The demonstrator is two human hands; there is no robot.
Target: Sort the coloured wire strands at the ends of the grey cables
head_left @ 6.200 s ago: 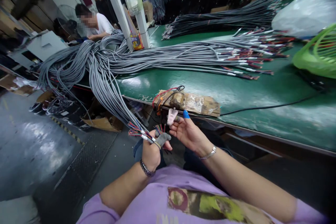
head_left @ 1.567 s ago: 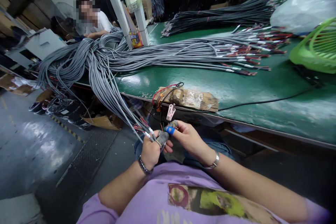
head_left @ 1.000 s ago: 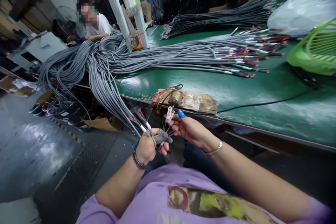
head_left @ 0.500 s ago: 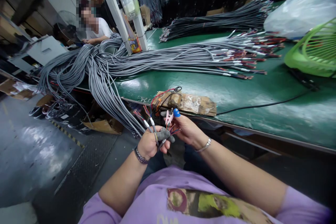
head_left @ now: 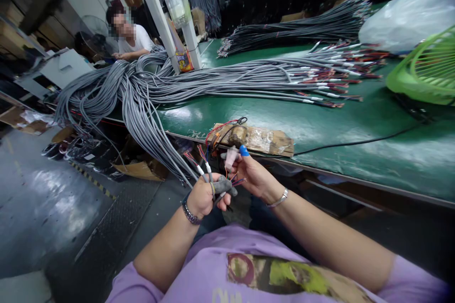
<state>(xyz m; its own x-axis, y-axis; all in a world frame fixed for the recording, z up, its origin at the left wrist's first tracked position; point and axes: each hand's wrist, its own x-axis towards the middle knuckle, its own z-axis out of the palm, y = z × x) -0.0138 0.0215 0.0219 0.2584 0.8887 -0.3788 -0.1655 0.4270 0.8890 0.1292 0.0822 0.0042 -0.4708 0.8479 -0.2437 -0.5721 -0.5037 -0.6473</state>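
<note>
Left hand (head_left: 202,197) clamps grey cables (head_left: 210,177); right hand (head_left: 256,179), grip unclear, by pink clip (head_left: 231,156); likely preparing coloured wires (head_left: 238,182), next needing steadiness

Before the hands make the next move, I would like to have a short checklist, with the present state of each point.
1. Left hand has its grip around the white-sleeved cables: ok.
2. Coloured wires between the hands lie spread and in sight: ok.
3. Right hand is at the pink clip: ok.
4. A wire sits inside the clip: cannot tell, it is blurred.
5. Wooden board is fixed to the green table: cannot tell.
6. Black cord lies away from both hands: ok.
</note>
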